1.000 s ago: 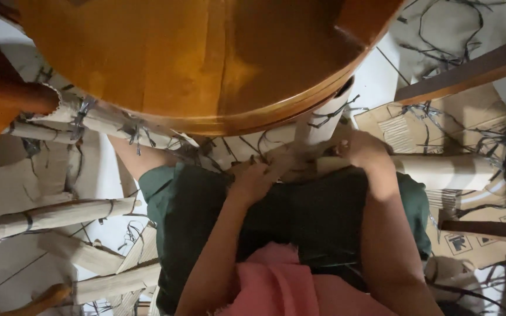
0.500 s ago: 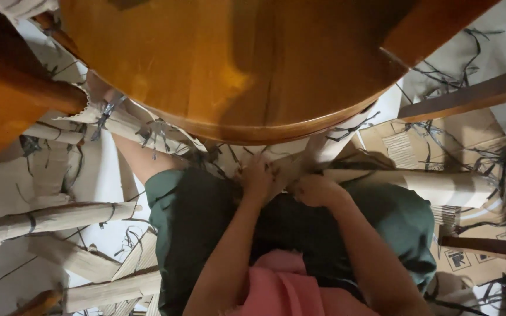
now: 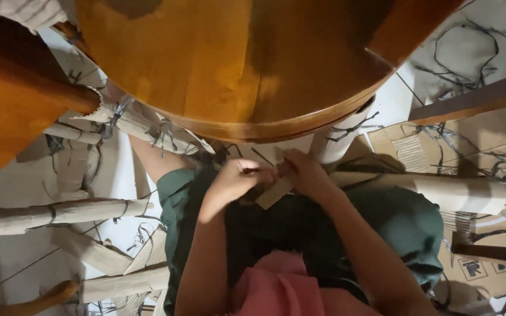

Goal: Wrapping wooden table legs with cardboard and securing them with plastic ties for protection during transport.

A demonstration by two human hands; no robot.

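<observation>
While both hands, left hand (image 3: 235, 178) and right hand (image 3: 306, 172), pinch the cardboard strip (image 3: 273, 192) below the desk (image 3: 235, 70), rolling appears underway, requiring steady tension.

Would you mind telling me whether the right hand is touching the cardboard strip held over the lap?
Touching. The head view shows the right hand closed over the upper end of the cardboard strip, with no gap visible between them.

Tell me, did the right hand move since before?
Yes. The right hand came inward under the round wooden table edge, meeting the left hand on the cardboard strip.
</observation>
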